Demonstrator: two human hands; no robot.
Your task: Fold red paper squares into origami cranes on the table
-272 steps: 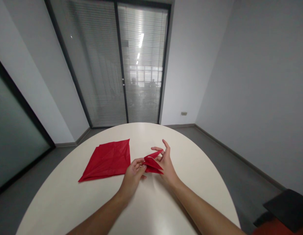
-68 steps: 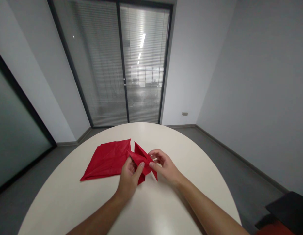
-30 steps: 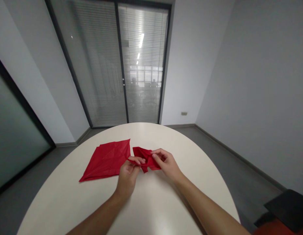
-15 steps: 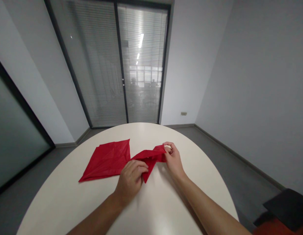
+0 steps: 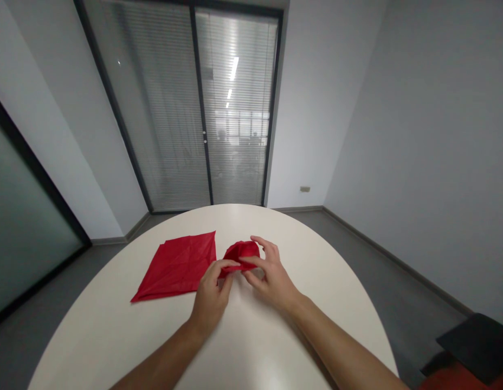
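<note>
**Red paper now bunched small between two hands**

From the head camera: the small red paper (image 5: pixel 241 253) sits in the middle of the frame, just above the round white desk (image 5: pixel 255 346). Half a second ago it was pulled out long, with the right hand far out to the upper right. Now it is a short, round lump and both hands are close together. So the folding has moved on: the long shape has been pushed in on itself.

The left hand (image 5: pixel 211 295) is at the lump's lower left. Its fingers (image 5: pixel 221 265) are pressed together and pinch the near edge of the paper. The right hand (image 5: pixel 272 280) is at the lump's right. Its fingers (image 5: pixel 263 246) are curled over the top and the thumb comes in from below, so it holds the paper too.

Just to the left lies a flat red pile (image 5: pixel 178 265). It has not moved. A second edge peeks out at its upper left, so it is more than one sheet, but I cannot count them.

Count:
- two hands
- one small red paper
- one flat red pile
- one desk

Behind the desk is a glass door (image 5: pixel 202 108) with blinds.
</note>
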